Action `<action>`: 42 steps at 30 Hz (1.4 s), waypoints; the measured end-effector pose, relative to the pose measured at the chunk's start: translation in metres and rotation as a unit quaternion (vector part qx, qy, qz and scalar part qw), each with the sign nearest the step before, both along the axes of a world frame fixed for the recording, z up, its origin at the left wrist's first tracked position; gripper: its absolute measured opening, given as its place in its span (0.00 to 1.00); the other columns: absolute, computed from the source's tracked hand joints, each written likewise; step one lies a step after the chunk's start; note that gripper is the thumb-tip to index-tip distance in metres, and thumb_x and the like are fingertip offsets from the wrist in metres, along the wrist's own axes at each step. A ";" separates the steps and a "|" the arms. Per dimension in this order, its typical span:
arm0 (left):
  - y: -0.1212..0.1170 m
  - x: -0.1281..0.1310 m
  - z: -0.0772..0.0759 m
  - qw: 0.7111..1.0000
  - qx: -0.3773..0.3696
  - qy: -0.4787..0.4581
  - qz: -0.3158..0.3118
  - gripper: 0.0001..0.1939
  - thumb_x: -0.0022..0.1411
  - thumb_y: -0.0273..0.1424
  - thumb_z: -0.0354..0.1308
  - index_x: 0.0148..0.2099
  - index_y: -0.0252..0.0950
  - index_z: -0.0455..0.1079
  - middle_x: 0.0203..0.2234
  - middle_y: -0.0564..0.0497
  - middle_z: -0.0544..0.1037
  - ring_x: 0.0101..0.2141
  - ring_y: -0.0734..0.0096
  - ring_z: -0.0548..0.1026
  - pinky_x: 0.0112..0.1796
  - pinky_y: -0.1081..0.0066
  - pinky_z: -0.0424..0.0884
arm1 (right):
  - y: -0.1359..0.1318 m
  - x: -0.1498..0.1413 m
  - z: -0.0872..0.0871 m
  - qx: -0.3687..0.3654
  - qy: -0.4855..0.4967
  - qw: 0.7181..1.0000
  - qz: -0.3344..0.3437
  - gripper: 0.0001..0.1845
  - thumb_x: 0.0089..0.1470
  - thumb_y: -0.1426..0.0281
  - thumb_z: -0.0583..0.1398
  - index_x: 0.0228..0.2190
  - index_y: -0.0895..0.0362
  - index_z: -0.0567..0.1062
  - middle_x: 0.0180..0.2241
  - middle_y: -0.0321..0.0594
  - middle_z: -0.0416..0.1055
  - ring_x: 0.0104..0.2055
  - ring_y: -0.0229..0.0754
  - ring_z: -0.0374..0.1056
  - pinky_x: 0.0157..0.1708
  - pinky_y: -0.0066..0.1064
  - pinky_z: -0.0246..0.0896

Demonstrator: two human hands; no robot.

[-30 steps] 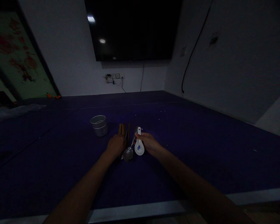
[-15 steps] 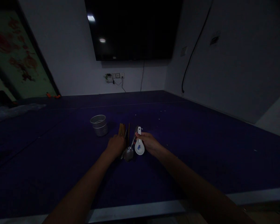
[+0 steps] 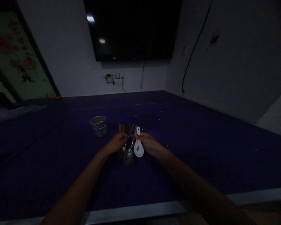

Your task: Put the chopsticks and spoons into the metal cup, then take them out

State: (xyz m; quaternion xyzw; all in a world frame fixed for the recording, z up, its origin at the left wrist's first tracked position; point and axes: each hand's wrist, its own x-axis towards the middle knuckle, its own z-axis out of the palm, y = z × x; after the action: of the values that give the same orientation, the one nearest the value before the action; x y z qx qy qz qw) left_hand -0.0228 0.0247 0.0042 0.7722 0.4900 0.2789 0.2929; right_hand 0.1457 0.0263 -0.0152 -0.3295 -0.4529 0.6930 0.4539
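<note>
In dim light, my right hand (image 3: 148, 143) pinches the handle of a white ceramic spoon (image 3: 138, 148) with a blue mark in its bowl. Beside it, my left hand (image 3: 117, 142) is closed over a bundle of brown chopsticks (image 3: 122, 127) and the handles of metal spoons (image 3: 128, 156), whose bowls stick out toward me. All of it sits low over the dark purple table cover (image 3: 201, 150). The two hands are close together, almost touching.
A small perforated metal cup (image 3: 99, 125) stands upright just left of the chopsticks. A large dark screen (image 3: 133, 29) hangs on the far wall above a power strip (image 3: 114, 77). The table's pale front edge (image 3: 135, 212) runs along the bottom.
My left hand has turned and gathered the chopsticks and metal spoons, lifting them slightly. My right hand with the white spoon has shifted a little left toward it.
</note>
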 end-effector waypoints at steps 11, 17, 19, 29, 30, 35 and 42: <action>-0.008 0.021 -0.011 0.984 -0.040 -0.160 -0.061 0.16 0.57 0.40 0.51 0.27 0.32 0.66 0.21 0.55 0.69 0.24 0.77 0.65 0.26 0.77 0.62 | 0.002 0.004 0.002 0.026 0.000 0.999 -0.044 0.21 0.33 0.55 0.68 0.21 0.60 0.73 0.15 0.35 0.69 0.18 0.34 0.62 0.23 0.28 0.55; -0.004 0.014 -0.006 0.996 0.083 -0.032 -0.024 0.13 0.61 0.32 0.47 0.32 0.32 0.71 0.29 0.49 0.75 0.34 0.70 0.72 0.40 0.69 0.66 | 0.004 0.006 0.002 0.008 -0.001 0.998 -0.067 0.18 0.37 0.58 0.68 0.20 0.59 0.73 0.17 0.37 0.70 0.20 0.36 0.64 0.24 0.29 0.57; -0.003 0.011 -0.007 0.985 0.154 0.072 0.000 0.12 0.61 0.31 0.47 0.37 0.34 0.72 0.37 0.46 0.75 0.42 0.67 0.71 0.47 0.65 0.63 | 0.006 0.006 0.001 -0.004 0.002 0.997 -0.077 0.16 0.38 0.59 0.67 0.19 0.59 0.72 0.18 0.37 0.70 0.20 0.36 0.64 0.24 0.29 0.58; -0.007 0.009 -0.016 0.941 0.114 0.318 0.021 0.24 0.61 0.35 0.49 0.60 0.44 0.57 0.62 0.45 0.54 0.61 0.52 0.49 0.54 0.46 0.54 | 0.009 0.007 -0.004 -0.023 -0.010 0.996 -0.089 0.13 0.43 0.62 0.65 0.21 0.59 0.72 0.18 0.38 0.71 0.20 0.37 0.65 0.24 0.29 0.59; -0.005 0.008 -0.018 0.941 0.118 0.315 0.025 0.23 0.61 0.34 0.49 0.59 0.42 0.58 0.61 0.44 0.55 0.61 0.53 0.50 0.54 0.48 0.54 | 0.009 0.007 -0.004 -0.024 -0.010 0.995 -0.092 0.12 0.43 0.63 0.65 0.21 0.58 0.72 0.18 0.38 0.71 0.20 0.37 0.65 0.24 0.29 0.59; 0.008 0.005 -0.034 0.943 0.165 0.285 0.051 0.19 0.62 0.29 0.47 0.54 0.32 0.64 0.58 0.38 0.60 0.58 0.60 0.58 0.56 0.61 0.56 | 0.009 0.007 -0.004 -0.033 -0.012 0.995 -0.096 0.10 0.45 0.65 0.64 0.21 0.58 0.73 0.18 0.38 0.71 0.21 0.36 0.66 0.24 0.28 0.59; 0.007 0.006 -0.035 0.941 0.152 0.283 0.104 0.18 0.59 0.25 0.47 0.51 0.31 0.66 0.55 0.38 0.64 0.56 0.60 0.61 0.54 0.63 0.60 | 0.010 0.008 -0.005 -0.033 -0.014 0.995 -0.095 0.09 0.46 0.65 0.64 0.22 0.58 0.74 0.19 0.37 0.71 0.22 0.37 0.66 0.24 0.28 0.60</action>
State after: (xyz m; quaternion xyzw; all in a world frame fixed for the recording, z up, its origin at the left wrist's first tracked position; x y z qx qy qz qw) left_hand -0.0170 0.0319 -0.0306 0.7993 0.5821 0.1487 -0.0095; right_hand 0.1540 0.0363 -0.0205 -0.3959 -0.4029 0.6565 0.5000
